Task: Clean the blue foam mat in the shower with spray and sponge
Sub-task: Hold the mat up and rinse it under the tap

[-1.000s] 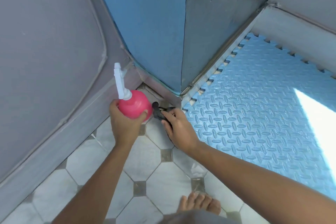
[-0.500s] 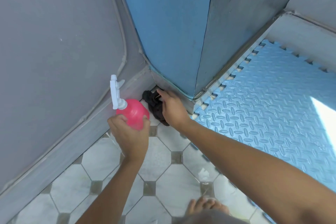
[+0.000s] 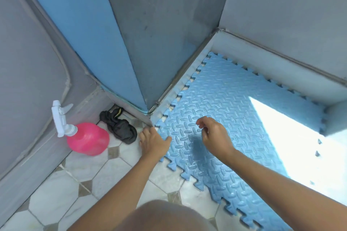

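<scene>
The blue foam mat (image 3: 234,110), embossed and with jigsaw edges, lies on the shower floor at right. My left hand (image 3: 153,143) is at its near-left corner, thumb on top and fingers curled over the edge. Above the mat hovers my right hand (image 3: 215,136), fingers loosely curled around nothing, casting a shadow below. The pink spray bottle (image 3: 88,139) with a white trigger head stands alone on the tiles at left. A crumpled black cloth or sponge (image 3: 119,126) lies on the floor between the bottle and the mat's corner.
Grey wall panels (image 3: 32,52) and a blue and grey corner post (image 3: 120,39) close in the left and back. A grey ledge (image 3: 272,65) borders the mat's far side. White tiles with grey diamonds (image 3: 62,199) cover the near floor. Bright sunlight (image 3: 300,137) falls on the mat's right.
My left hand let go of the spray bottle, which now stands on the tiles, and moved to the mat's corner. My right hand left the black cloth and now hovers over the mat.
</scene>
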Demonstrator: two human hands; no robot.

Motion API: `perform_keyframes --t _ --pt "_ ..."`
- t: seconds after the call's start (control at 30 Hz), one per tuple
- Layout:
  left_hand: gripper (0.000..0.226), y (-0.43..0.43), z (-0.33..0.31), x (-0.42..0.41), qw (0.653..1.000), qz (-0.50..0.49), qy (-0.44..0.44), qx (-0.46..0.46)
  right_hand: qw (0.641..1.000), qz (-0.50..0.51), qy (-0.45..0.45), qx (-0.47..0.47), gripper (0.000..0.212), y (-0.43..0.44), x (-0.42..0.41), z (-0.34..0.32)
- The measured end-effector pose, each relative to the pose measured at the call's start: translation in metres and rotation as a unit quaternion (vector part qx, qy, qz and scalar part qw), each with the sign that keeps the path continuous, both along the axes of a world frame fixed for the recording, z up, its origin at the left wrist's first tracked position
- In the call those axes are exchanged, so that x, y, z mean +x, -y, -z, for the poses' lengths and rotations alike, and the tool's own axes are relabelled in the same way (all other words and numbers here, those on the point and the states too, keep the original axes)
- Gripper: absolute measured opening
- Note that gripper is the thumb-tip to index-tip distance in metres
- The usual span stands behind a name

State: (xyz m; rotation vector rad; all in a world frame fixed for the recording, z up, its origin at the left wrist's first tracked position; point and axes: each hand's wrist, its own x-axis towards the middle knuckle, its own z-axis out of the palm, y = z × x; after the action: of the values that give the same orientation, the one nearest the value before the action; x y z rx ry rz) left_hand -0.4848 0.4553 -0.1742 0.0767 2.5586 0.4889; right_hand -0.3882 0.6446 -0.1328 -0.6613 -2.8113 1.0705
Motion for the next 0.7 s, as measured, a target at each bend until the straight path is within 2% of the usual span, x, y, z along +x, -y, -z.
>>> perform_keyframes --t 0.13,0.27,0.37,0.43,0.47,0.57,0.63,0.7 --pt "0.085 -0.002 -0.009 -0.002 1.000 -0.004 0.031 0.003 0.997 0.069 -0.005 -0.021 0.028 -0.021 0.010 -0.015" --pt "0.095 0.001 -0.045 -0.009 0.999 0.029 0.029 -0.013 0.989 0.137 -0.037 -0.049 0.030 -0.043 0.009 -0.036" --pt "0.081 -0.008 -0.089 -0.011 0.995 0.080 0.009 -0.055 0.981 0.175 -0.055 -0.068 0.027 -0.056 0.004 -0.054" --pt "0.059 -0.016 -0.129 -0.020 0.995 0.096 -0.027 -0.017 0.977 0.187 -0.073 -0.077 0.026 -0.063 0.001 -0.066" --pt "0.060 -0.020 -0.149 -0.028 0.995 0.087 -0.027 0.027 0.974 0.191 -0.082 -0.084 0.026 -0.068 0.000 -0.072" --pt "0.062 -0.036 -0.192 -0.060 0.988 0.044 0.062 0.132 0.973 0.192 -0.102 -0.081 0.028 -0.081 -0.003 -0.095" --pt "0.071 -0.045 -0.204 -0.073 0.974 0.048 0.174 0.140 0.973 0.189 -0.108 -0.080 0.027 -0.094 -0.014 -0.117" --pt "0.071 -0.054 -0.200 -0.078 0.964 0.088 0.217 0.125 0.971 0.187 -0.126 -0.083 0.020 -0.109 -0.034 -0.145"
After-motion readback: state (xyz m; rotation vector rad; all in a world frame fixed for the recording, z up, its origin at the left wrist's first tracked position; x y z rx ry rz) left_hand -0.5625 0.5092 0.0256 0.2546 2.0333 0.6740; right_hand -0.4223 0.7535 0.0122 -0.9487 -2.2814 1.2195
